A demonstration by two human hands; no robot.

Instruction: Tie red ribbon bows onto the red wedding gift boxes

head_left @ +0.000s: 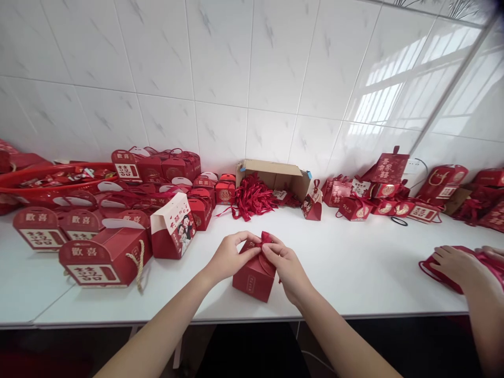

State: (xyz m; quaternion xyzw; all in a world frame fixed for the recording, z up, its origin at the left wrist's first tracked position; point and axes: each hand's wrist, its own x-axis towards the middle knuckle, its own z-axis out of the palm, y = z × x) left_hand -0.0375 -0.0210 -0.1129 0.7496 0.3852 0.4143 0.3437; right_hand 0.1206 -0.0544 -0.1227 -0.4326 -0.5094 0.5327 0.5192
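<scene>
A red gift box (252, 281) stands on the white table in front of me, turned a little so that two sides show. On its top is a red ribbon bow (266, 237). My left hand (232, 254) comes from the left, its thumb and fingers pinched on the ribbon at the top of the box. From the right, my right hand (285, 265) pinches the same ribbon, its fingertips close to those of the left. The fingers partly hide the knot and the upper edge of the box.
Left, several red gift boxes (106, 257) stand in rows beside a red basin (23, 197) of wrapped sweets. At the back, a cardboard box (271, 168) lies on its side with red ribbons (254, 197) spilling out. More boxes (354, 207) stand right. A co-worker's hands (452, 265) hold another red box.
</scene>
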